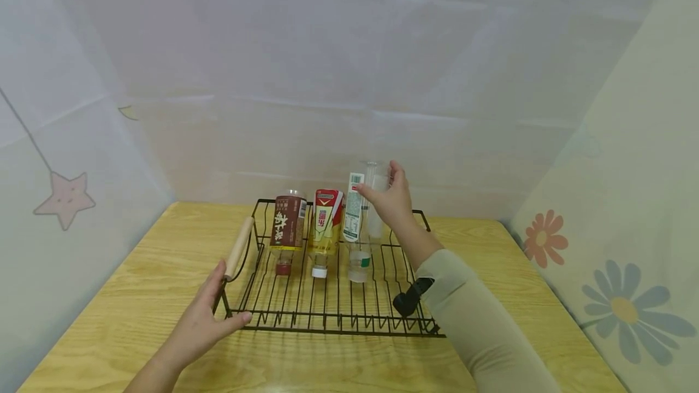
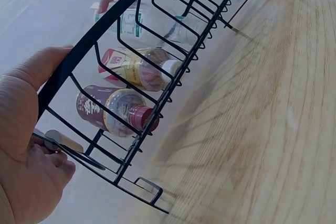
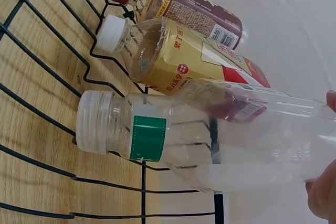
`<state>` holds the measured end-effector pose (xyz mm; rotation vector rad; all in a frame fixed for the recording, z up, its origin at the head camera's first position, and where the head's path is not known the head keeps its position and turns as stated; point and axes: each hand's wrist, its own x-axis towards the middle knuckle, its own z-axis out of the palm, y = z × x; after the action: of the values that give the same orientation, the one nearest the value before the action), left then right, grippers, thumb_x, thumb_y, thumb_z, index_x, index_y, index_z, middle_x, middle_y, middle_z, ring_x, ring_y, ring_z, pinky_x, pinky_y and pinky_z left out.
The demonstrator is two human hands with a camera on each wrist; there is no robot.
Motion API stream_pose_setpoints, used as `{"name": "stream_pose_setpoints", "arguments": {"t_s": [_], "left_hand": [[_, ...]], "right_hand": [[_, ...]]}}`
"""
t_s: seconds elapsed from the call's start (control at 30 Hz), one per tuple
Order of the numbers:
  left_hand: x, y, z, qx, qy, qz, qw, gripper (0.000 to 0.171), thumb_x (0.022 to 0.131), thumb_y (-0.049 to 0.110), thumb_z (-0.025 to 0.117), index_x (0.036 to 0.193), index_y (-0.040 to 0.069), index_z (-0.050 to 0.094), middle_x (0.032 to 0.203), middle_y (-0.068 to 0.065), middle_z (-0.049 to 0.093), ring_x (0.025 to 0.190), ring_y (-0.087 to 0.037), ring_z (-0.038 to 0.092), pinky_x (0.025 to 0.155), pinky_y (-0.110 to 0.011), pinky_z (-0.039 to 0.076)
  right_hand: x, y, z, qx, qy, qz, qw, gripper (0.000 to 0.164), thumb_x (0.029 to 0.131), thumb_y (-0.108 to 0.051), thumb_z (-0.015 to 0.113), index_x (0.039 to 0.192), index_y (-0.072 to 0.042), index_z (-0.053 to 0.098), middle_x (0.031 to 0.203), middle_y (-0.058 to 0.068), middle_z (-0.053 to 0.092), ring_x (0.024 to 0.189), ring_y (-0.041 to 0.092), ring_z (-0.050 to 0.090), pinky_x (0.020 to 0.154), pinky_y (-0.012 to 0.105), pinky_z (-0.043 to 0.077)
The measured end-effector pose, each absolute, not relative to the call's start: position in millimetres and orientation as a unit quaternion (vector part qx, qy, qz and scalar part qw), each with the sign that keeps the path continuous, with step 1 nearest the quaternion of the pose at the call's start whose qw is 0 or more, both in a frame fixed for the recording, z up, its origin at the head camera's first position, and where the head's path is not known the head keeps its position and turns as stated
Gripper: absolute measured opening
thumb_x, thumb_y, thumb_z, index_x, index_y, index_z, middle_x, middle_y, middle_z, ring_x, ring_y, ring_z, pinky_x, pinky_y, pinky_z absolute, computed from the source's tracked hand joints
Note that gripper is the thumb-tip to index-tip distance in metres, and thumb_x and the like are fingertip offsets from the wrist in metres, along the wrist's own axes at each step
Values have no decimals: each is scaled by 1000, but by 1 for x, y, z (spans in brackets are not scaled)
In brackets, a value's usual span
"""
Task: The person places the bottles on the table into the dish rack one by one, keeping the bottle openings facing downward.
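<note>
A black wire rack (image 1: 327, 332) stands on the table. My left hand (image 1: 198, 325) grips its front left corner, thumb over the rim and fingers at the side below the wooden handle (image 1: 239, 248). In the rack, a brown-labelled bottle (image 1: 287, 223) and a yellow-and-red-labelled bottle (image 1: 326, 223) lean side by side, caps down. To their right is a clear plastic bottle (image 3: 252, 145) with a white label and a green patch, also cap down. My right hand (image 1: 392, 202) holds it near its raised base, thumb on one side and fingers on the other.
The rack sits on a wood-grain table (image 1: 136, 296). Pale cloth walls rise behind and at both sides, printed with a star (image 1: 65, 200) and flowers (image 1: 624, 310). A black strap-like object (image 1: 408, 302) hangs by the right sleeve, over the rack's right side.
</note>
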<state>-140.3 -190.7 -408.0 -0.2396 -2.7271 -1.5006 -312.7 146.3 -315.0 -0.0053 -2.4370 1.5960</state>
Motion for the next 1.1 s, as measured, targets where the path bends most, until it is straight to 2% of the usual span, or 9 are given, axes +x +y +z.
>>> {"name": "stream_pose_setpoints", "arguments": {"t_s": [0.57,0.8,1.1], "left_hand": [[-140,-192,-410,-75,-880,-468,5,113,82,35,78,158,9,-1,160,-32,7,141,-58,16,104,-78,20],[-140,-191,-411,-75,-880,-468,6,113,82,35,78,158,9,-1,160,-32,8,141,-58,18,104,-78,21],[-139,-191,-410,-72,-881,-467,4,112,83,36,78,158,10,-1,160,-31,8,141,-58,18,104,-78,21]], "right_hand": [[-330,147,-324,-17,-864,497,84,102,85,-49,71,159,-18,8,161,16,23,147,36,28,116,54,34],[-334,146,-328,-16,-881,466,73,100,89,-52,66,159,-17,4,162,17,20,149,36,24,119,55,28],[-337,143,-330,-22,-878,474,68,100,89,-53,66,159,-18,5,163,15,19,150,34,23,119,55,29]]}}
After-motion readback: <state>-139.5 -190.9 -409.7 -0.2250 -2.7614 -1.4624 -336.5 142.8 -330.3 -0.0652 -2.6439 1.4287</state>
